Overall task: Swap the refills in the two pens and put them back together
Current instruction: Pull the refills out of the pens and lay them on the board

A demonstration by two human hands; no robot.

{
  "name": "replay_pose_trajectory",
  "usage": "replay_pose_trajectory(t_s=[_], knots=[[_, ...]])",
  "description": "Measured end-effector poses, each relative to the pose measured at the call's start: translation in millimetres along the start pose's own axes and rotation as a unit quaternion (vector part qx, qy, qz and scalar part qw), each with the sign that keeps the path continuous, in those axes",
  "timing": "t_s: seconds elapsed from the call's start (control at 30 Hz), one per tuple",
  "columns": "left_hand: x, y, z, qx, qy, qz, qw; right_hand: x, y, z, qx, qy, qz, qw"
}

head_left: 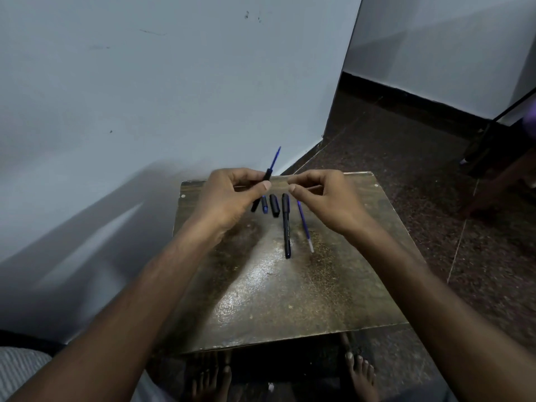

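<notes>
**Head view: one pen apart on the surface, the other in the left hand**

Head camera looked down past two bare forearms that reached forward over a small worn brown surface (261, 300), with bare toes (359, 369) showing on the floor beneath its near edge.

Nearest of the task's things lay a long black pen barrel (286, 226), flat on the surface and pointing away from the person. Just to its right, close by but apart from it, lay a loose blue refill (304, 226) with a pale near end, roughly parallel to the barrel. Farther back and to the left of the barrel lay a short black cap (274, 205), and beside that a small blue-tipped piece (264, 205) (what part it was could not be told).

Above these, the left hand (229, 198) had its grip closed on the second pen (267, 174), thumb and fingers pinching its black body; a blue refill tip (275, 158) stuck out of its far end, tilted up and to the right, and the pen's dark lower end showed below the hand. The right hand (327, 198) hovered just across from it, fingers curled with thumb near forefinger; whether that grip pinched anything small could not be told. The two hands were near each other, not touching.

Beyond the surface stood a pale wall (174, 82), and to the right a dark speckled floor (406, 155).
</notes>
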State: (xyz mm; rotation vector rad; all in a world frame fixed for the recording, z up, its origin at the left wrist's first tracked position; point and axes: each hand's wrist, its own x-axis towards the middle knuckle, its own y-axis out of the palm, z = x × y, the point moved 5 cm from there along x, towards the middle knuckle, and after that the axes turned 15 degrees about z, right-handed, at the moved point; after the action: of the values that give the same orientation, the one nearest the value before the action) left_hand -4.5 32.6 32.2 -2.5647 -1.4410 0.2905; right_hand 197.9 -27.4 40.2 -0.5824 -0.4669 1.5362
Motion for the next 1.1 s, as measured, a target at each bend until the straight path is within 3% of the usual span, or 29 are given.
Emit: replay_pose_trajectory(t_s=[0.13,0.3,0.73,1.1], knots=[[3,-15,3,-0.029,0.002,-0.039,0.999,9,13,3,-0.236,0.016,0.050,0.970],[2,-19,3,-0.030,-0.003,-0.045,0.999,20,29,5,-0.320,0.042,0.109,0.940],[-2,-20,3,0.018,-0.021,0.004,1.000,53,51,12,-0.307,0.065,0.180,0.932],[-2,-19,1,0.017,-0.023,0.012,1.000,54,47,11,-0.309,0.040,0.103,0.945]])
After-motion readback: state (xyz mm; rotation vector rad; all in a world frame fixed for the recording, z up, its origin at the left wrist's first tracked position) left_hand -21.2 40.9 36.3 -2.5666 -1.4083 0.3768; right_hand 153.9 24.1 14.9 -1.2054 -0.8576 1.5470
